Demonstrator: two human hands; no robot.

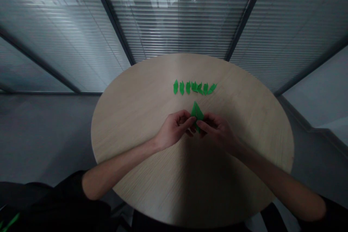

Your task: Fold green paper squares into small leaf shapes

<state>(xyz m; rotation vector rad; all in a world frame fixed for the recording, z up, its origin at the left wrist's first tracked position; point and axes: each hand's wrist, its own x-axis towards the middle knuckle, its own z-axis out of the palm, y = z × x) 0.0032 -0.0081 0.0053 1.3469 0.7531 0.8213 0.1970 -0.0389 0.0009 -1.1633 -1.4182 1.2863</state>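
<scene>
Both my hands are raised over the middle of a round pale wooden table (130, 116). My left hand (174, 128) and my right hand (217, 130) pinch a folded piece of green paper (197, 111) between them. Its pointed tip faces away from me, and my fingers hide its lower part. Beyond my hands, several small folded green paper pieces (194, 88) lie side by side in a row on the tabletop. They do not touch my hands.
Behind the table stand glass partitions (179, 25) with slatted blinds and dark frames. Grey floor (49, 137) shows around the table. A dark object (40, 206) with a green sliver at its corner lies at the lower left, below the table edge.
</scene>
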